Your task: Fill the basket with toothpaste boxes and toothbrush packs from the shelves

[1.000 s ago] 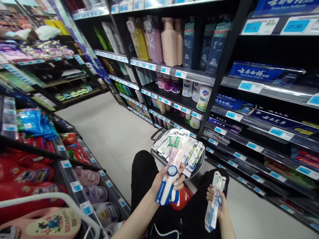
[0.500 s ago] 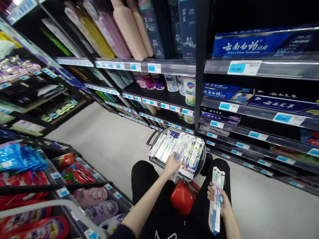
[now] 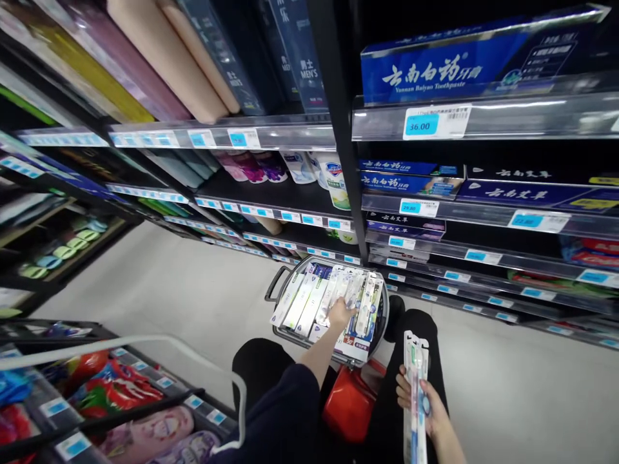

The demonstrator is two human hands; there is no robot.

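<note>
My left hand (image 3: 340, 314) reaches down into a grey basket (image 3: 279, 332), thumb and fingers closed around a clear toothbrush pack (image 3: 338, 283) lying on the other goods. White toothpaste boxes (image 3: 300, 299) lie side by side in the basket's left part, and more toothbrush packs (image 3: 370, 299) lie to the right of my hand. Over my right thigh, my right hand (image 3: 432, 409) grips several slim toothbrush packs (image 3: 416, 367), held upright in a stack. The lower ends of these packs run out of view.
A red stool-like object (image 3: 349, 403) sits between my legs. Shelves ahead carry blue toothpaste boxes (image 3: 435, 71) and bottles (image 3: 336, 180). At lower left stands a low rack with red pouches (image 3: 116, 386), crossed by a pale curved bar (image 3: 193, 351). Grey floor (image 3: 203, 283) spreads to the left.
My view has shifted closer to the shelves and turned. My left hand has moved farther into the basket with the toothbrush pack. My right hand keeps its hold.
</note>
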